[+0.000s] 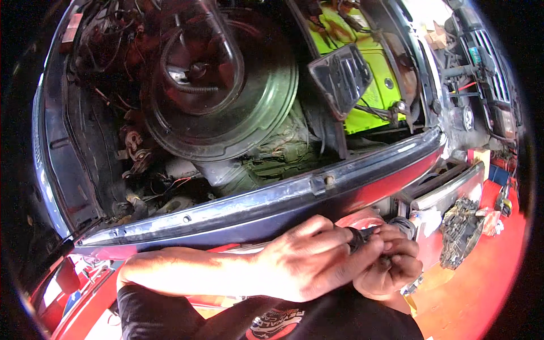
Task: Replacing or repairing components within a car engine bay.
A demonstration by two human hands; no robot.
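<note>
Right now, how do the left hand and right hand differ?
The left hand shows its back and looks larger; the right hand is curled and looks smaller. The left hand's forearm lies in plain view; the right hand's is mostly hidden. Both are bare and meet at a dark part.

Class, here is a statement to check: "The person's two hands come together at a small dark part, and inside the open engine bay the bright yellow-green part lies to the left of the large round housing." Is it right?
Not quite: the side is wrong. The head view shows the bright yellow-green part to the right of the large round housing.
</note>
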